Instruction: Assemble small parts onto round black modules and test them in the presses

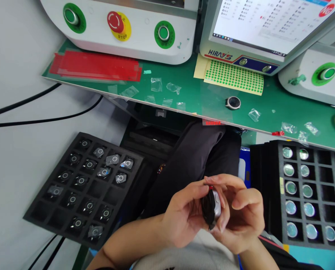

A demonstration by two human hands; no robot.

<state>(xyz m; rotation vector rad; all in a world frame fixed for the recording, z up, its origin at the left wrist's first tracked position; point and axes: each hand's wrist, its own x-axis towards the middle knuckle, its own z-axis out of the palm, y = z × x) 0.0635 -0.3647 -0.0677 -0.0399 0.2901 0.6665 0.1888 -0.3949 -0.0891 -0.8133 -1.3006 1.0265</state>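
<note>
Just above the lap, a watch case (215,205) with a black face and a silver side is held on edge between both hands. My left hand (186,212) grips it from the left, with thumb and fingers on the black side. Fingers of my right hand (240,210) curl round the silver side. A small red bit (210,187) shows at the top of the case; what it is I cannot tell. On the green bench a second round watch case (233,102) lies face up.
At lower left, a black tray (92,186) holds several dark watch parts, some in clear film. Another tray (314,195) at right has round glass discs. The bench (184,78) bears red sheets (97,65), film scraps, green dot stickers (235,77) and a monitor (252,30). A stop button (115,22) sits behind.
</note>
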